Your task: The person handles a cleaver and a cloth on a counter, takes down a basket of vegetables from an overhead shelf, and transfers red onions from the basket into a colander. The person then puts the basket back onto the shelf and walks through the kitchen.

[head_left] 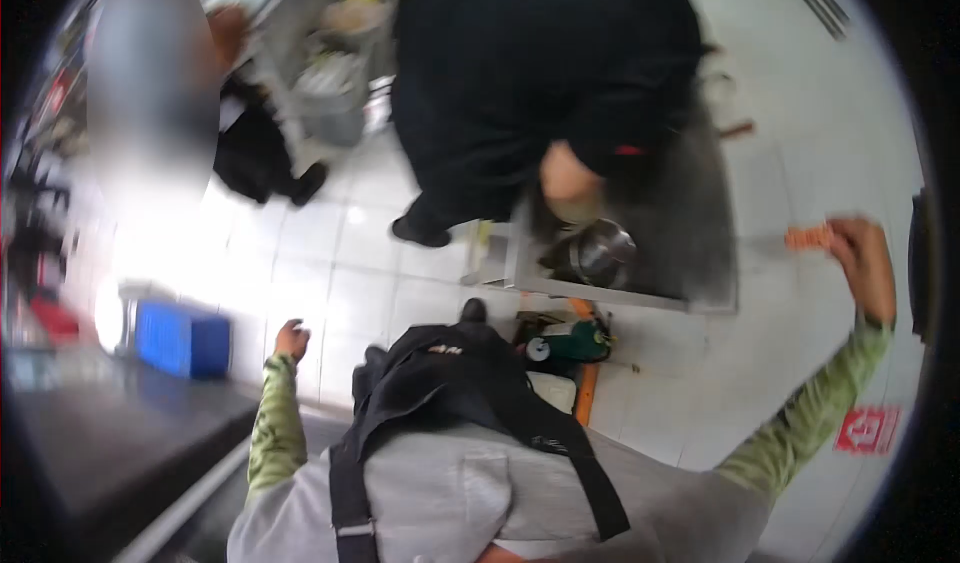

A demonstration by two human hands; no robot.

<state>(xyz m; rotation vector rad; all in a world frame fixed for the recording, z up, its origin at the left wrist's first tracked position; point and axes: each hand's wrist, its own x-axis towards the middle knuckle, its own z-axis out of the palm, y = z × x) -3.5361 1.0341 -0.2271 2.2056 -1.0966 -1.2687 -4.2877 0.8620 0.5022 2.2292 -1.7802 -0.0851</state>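
Far out at the right, my right hand [862,263] pinches a small orange object [808,237] against the white tiled wall behind it; what the object is I cannot make out. My left hand [291,341] hangs low at the left over the pale floor, its fingers partly spread, with nothing seen in it. Between my arms, a person in black leans over a metal sink [690,263]. That person's hand is blurred beside a shiny metal pot [603,251] inside the sink.
A blue crate [182,339] stands at the left beyond a dark counter [110,433]. Under the sink are a green machine [572,343] and an orange post [587,395]. Another person is at the upper left, near a grey bin [332,113]. A red sign [866,430] is at the right.
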